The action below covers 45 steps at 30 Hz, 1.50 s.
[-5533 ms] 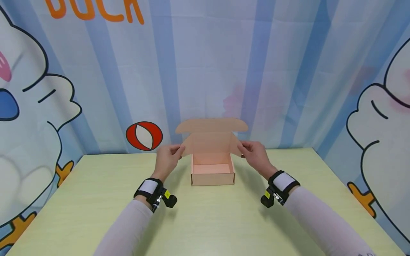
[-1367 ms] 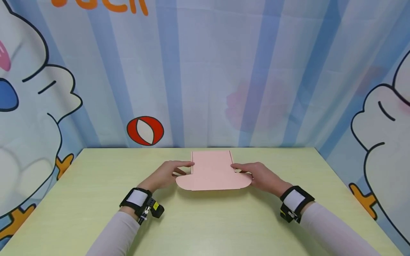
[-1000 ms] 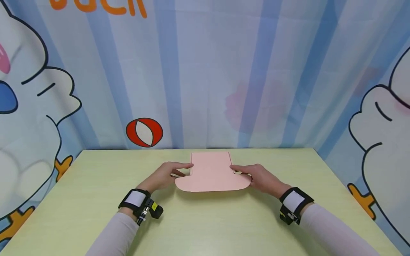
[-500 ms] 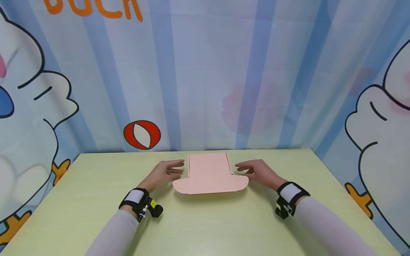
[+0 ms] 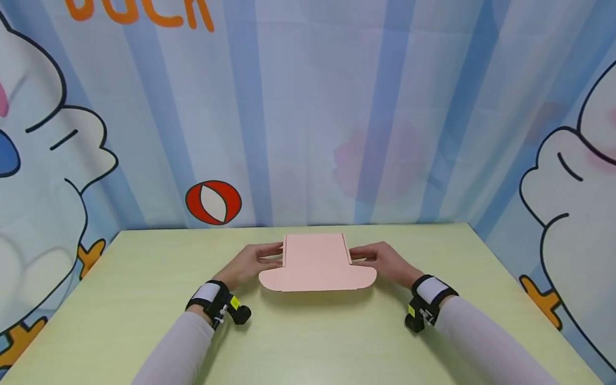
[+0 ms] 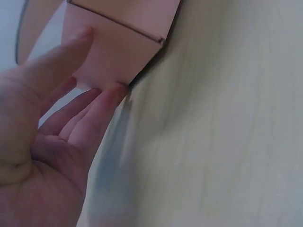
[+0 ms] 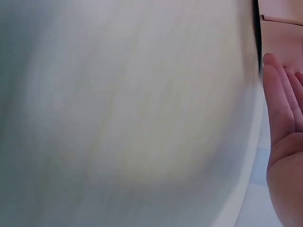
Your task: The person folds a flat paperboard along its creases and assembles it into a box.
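Observation:
A pink cardboard mailer box sits toward the back of the table. Its lid lies over the top, and the wide rounded front flap sticks out toward me. My left hand is at the box's left side; in the left wrist view, its thumb and fairly straight fingers touch the box's side wall. On the opposite side is my right hand, its extended fingers against the right wall. The inside of the box is hidden beneath the lid.
The pale yellow table ends at a back edge just behind the box. A blue striped curtain with printed cartoon figures hangs behind it. Each wrist wears a black strap with a small camera.
The lid, upright earlier while both hands pinched its side flaps, has folded down over the box. Half a second ago the hands were apart from the box; they have moved in against its sides.

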Tool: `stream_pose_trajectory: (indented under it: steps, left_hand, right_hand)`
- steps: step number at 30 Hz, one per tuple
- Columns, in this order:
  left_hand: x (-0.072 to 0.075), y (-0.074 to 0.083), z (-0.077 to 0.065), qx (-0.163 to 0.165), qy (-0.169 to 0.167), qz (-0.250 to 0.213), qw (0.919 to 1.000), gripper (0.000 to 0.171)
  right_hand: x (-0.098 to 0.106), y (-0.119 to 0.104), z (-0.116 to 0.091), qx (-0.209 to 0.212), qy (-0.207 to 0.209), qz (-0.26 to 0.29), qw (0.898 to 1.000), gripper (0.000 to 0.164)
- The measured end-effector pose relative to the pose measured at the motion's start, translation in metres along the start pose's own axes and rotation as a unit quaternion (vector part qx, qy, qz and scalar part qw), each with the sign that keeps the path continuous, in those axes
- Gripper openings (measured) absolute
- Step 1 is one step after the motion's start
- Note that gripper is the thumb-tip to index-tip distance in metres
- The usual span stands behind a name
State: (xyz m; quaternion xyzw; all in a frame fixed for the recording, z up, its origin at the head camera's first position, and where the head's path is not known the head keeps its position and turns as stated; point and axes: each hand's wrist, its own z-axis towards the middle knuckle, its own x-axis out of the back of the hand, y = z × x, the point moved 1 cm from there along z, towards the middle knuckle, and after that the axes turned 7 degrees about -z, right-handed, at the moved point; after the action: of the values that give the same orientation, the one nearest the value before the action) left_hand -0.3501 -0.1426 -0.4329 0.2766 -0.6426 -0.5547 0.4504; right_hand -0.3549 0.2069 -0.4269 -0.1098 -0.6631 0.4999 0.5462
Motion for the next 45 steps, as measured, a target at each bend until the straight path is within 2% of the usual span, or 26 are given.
stream_pose_trajectory:
  steps: [5, 9, 12, 17, 22, 30, 35, 38, 42, 45]
  left_hand:
    - [0.005, 0.004, -0.004, 0.021, 0.01, 0.007, 0.9997, 0.058]
    - [0.004, 0.008, -0.005, 0.047, 0.001, -0.066, 0.9967, 0.05]
    - [0.002, 0.011, -0.003, 0.075, 0.014, -0.114, 0.9905, 0.042]
    - [-0.002, 0.015, -0.001, 0.116, 0.07, -0.108, 0.9849, 0.058]
    - [-0.006, 0.017, 0.002, 0.14, 0.096, -0.126, 0.9775, 0.07]
    - [-0.012, 0.015, 0.009, 0.159, 0.137, -0.101, 0.9724, 0.077]
    - [-0.015, 0.012, 0.012, 0.168, 0.147, -0.085, 0.971, 0.079]
    - [-0.015, 0.012, 0.01, 0.16, 0.145, -0.076, 0.9733, 0.074]
    - [-0.009, 0.014, 0.007, 0.138, 0.142, -0.036, 0.9795, 0.061]
    - [0.0, 0.017, 0.004, 0.124, 0.151, 0.0, 0.9808, 0.059]
  right_hand:
    - [0.003, -0.005, 0.001, -0.032, 0.013, 0.047, 0.998, 0.044]
    - [0.004, -0.011, 0.003, -0.068, 0.009, 0.108, 0.992, 0.043]
    - [0.003, -0.014, 0.005, -0.097, 0.01, 0.152, 0.984, 0.038]
    - [-0.001, -0.017, 0.01, -0.127, 0.023, 0.164, 0.978, 0.041]
    - [-0.002, -0.021, 0.012, -0.147, 0.031, 0.178, 0.972, 0.044]
    - [-0.007, -0.016, 0.017, -0.156, 0.076, 0.182, 0.968, 0.039]
    - [-0.01, -0.015, 0.018, -0.166, 0.094, 0.173, 0.966, 0.032]
    - [-0.009, -0.016, 0.015, -0.157, 0.079, 0.159, 0.972, 0.033]
    - [-0.005, -0.017, 0.01, -0.148, 0.057, 0.126, 0.979, 0.034]
    - [0.002, -0.018, 0.007, -0.15, 0.067, 0.119, 0.979, 0.035]
